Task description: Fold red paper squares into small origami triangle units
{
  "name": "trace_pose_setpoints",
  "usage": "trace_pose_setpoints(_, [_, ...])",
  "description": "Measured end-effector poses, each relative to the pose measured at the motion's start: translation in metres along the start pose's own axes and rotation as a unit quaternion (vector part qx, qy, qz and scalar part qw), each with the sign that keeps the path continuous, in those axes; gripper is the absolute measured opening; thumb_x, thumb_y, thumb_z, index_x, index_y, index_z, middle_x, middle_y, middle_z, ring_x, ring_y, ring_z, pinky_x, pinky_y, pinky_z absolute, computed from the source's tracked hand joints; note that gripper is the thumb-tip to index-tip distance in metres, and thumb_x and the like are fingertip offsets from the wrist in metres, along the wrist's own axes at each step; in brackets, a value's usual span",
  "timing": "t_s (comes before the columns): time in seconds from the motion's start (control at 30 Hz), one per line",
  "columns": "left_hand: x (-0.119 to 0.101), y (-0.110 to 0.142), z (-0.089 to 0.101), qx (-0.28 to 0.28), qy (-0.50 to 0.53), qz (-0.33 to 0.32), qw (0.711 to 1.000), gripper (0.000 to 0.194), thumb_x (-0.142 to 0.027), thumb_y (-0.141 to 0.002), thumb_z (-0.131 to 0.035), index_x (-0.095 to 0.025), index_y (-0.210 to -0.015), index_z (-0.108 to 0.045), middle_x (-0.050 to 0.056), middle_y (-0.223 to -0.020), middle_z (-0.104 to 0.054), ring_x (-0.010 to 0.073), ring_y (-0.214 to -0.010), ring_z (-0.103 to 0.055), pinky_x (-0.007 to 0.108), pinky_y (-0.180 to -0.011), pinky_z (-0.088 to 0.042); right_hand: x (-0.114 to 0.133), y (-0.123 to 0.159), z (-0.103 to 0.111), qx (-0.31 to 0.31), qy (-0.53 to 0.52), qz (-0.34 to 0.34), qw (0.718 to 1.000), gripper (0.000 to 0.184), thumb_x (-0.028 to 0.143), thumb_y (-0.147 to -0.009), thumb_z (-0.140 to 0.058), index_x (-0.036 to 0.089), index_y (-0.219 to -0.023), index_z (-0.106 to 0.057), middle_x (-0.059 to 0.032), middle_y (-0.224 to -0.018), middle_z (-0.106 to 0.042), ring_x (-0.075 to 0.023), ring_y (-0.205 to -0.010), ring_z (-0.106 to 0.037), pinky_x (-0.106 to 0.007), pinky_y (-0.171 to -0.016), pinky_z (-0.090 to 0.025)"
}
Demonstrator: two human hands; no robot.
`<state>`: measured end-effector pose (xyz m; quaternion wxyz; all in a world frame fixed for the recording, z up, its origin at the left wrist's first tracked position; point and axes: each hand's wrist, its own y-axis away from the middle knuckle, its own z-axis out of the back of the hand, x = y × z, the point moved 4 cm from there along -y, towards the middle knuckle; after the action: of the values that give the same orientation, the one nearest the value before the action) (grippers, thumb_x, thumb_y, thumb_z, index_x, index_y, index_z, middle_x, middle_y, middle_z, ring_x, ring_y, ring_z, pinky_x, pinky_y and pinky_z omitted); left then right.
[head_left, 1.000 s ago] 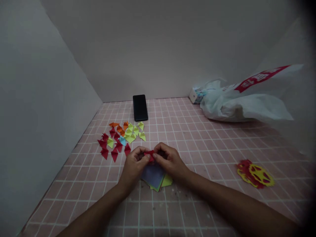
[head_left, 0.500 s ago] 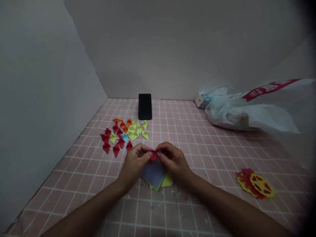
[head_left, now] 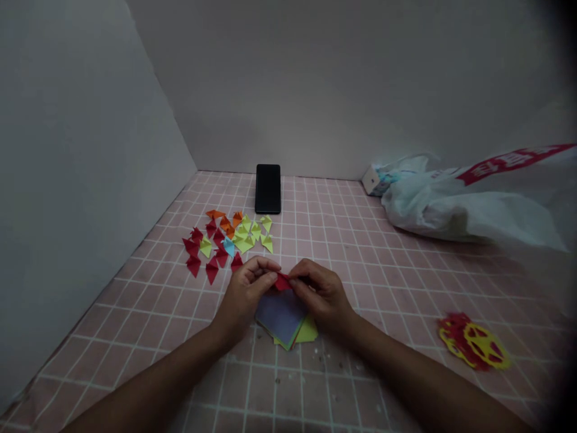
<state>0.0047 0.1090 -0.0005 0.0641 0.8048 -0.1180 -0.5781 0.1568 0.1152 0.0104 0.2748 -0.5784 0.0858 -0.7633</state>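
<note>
Between my two hands is a small folded piece of red paper (head_left: 283,282). My left hand (head_left: 250,287) pinches its left side between thumb and fingers. On the other side, my right hand (head_left: 320,291) grips the right edge the same way. Just below lies a stack of coloured paper sheets (head_left: 282,317), purple on top, with green and yellow edges showing; my hands partly cover it. Beyond my left hand sit several small folded paper figures, among them red ones (head_left: 211,270), yellow ones (head_left: 243,240), orange ones (head_left: 226,225) and a light blue one (head_left: 228,245).
A black phone (head_left: 268,189) lies near the back wall. At the back right, a white plastic bag (head_left: 433,210) rests by a small box (head_left: 372,180). Red and yellow cut-out shapes (head_left: 484,344) lie to the right on the pink gridded tabletop (head_left: 360,252).
The red paper has tilted slightly, its right end lower, and my left fingers have stretched out a little over it. The whole view has shifted slightly.
</note>
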Motion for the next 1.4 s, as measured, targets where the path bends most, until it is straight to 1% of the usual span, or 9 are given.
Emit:
trace_pose_setpoints(0.17, [-0.001, -0.001, -0.002, 0.007, -0.009, 0.007, 1.0, 0.013, -0.027, -0.078, -0.069, -0.016, -0.078, -0.063, -0.002, -0.068, -0.063, 0.009, -0.063, -0.056, 0.021, -0.064, -0.043, 0.001, 0.0, -0.001, 0.003, -0.002, 0.025, 1.0, 0.017, 0.004, -0.087, -0.054, 0.019, -0.086, -0.062, -0.0004, -0.075, -0.06, -0.0127, -0.068, -0.056, -0.025, -0.063, -0.042])
trace_pose_setpoints(0.33, [-0.001, -0.001, 0.0, -0.016, -0.035, 0.008, 0.999, 0.012, -0.022, -0.072, -0.072, -0.016, -0.077, -0.063, -0.003, -0.068, -0.062, 0.0088, -0.063, -0.055, 0.02, -0.061, -0.041, 0.003, -0.002, -0.002, 0.015, 0.007, 0.061, 0.998, 0.019, 0.003, -0.087, -0.052, 0.019, -0.086, -0.061, -0.0017, -0.076, -0.059, -0.0135, -0.071, -0.056, -0.026, -0.065, -0.043])
trace_pose_setpoints(0.43, [-0.001, -0.001, 0.001, -0.018, -0.037, 0.007, 0.999, 0.013, -0.021, -0.071, -0.072, -0.016, -0.079, -0.063, -0.003, -0.07, -0.063, 0.0089, -0.064, -0.055, 0.02, -0.062, -0.042, 0.002, -0.002, -0.002, 0.018, 0.007, 0.048, 0.999, 0.017, 0.005, -0.088, -0.052, 0.019, -0.086, -0.061, -0.0015, -0.077, -0.06, -0.0136, -0.071, -0.056, -0.026, -0.064, -0.042])
trace_pose_setpoints(0.5, [-0.002, -0.002, 0.001, -0.02, -0.049, -0.005, 0.999, 0.014, -0.021, -0.071, -0.073, -0.017, -0.08, -0.062, -0.003, -0.071, -0.063, 0.0092, -0.064, -0.056, 0.02, -0.062, -0.042, -0.002, -0.002, -0.002, 0.018, -0.013, -0.005, 1.0, 0.012, 0.009, -0.089, -0.054, 0.019, -0.088, -0.061, -0.0012, -0.078, -0.06, -0.0134, -0.07, -0.055, -0.026, -0.062, -0.042])
trace_pose_setpoints(0.57, [-0.004, -0.002, 0.001, -0.025, -0.068, -0.024, 0.997, 0.014, -0.021, -0.072, -0.073, -0.017, -0.079, -0.062, -0.003, -0.071, -0.062, 0.0096, -0.064, -0.057, 0.02, -0.062, -0.043, -0.008, -0.001, -0.003, 0.016, -0.071, -0.094, 0.993, 0.004, 0.018, -0.091, -0.056, 0.02, -0.092, -0.06, -0.0002, -0.076, -0.059, -0.0128, -0.065, -0.054, -0.026, -0.059, -0.041])
trace_pose_setpoints(0.67, [-0.007, -0.001, 0.001, -0.028, -0.098, -0.053, 0.993, 0.013, -0.021, -0.072, -0.072, -0.017, -0.078, -0.061, -0.003, -0.07, -0.062, 0.0107, -0.064, -0.058, 0.022, -0.062, -0.045, -0.014, 0.001, -0.007, 0.025, -0.166, -0.206, 0.964, 0.011, 0.03, -0.093, -0.056, 0.019, -0.091, -0.058, 0.0019, -0.069, -0.056, -0.0119, -0.057, -0.052, -0.025, -0.054, -0.04])
trace_pose_setpoints(0.83, [-0.01, 0.0, 0.001, -0.025, -0.148, -0.085, 0.985, 0.008, -0.021, -0.076, -0.069, -0.017, -0.079, -0.062, -0.001, -0.072, -0.062, 0.0123, -0.067, -0.059, 0.023, -0.063, -0.046, -0.016, 0.002, -0.011, 0.038, -0.208, -0.272, 0.939, 0.021, 0.037, -0.087, -0.061, 0.019, -0.079, -0.056, 0.0036, -0.061, -0.052, -0.011, -0.053, -0.047, -0.024, -0.051, -0.036])
trace_pose_setpoints(1.07, [-0.012, 0.001, -0.001, -0.022, -0.19, -0.101, 0.976, 0.006, -0.02, -0.078, -0.067, -0.018, -0.081, -0.062, -0.001, -0.075, -0.063, 0.013, -0.068, -0.061, 0.024, -0.065, -0.047, -0.014, -0.002, -0.01, 0.038, -0.17, -0.241, 0.955, 0.017, 0.031, -0.083, -0.063, 0.018, -0.074, -0.058, 0.003, -0.065, -0.051, -0.0109, -0.058, -0.044, -0.024, -0.053, -0.035])
trace_pose_setpoints(1.4, [-0.007, -0.003, 0.001, -0.02, -0.141, -0.084, 0.986, 0.012, -0.02, -0.075, -0.071, -0.018, -0.083, -0.062, -0.001, -0.078, -0.063, 0.0126, -0.072, -0.062, 0.023, -0.068, -0.049, -0.011, -0.003, -0.006, 0.034, -0.118, -0.212, 0.969, 0.015, 0.028, -0.084, -0.061, 0.018, -0.073, -0.06, 0.0015, -0.066, -0.053, -0.0118, -0.061, -0.045, -0.024, -0.056, -0.035])
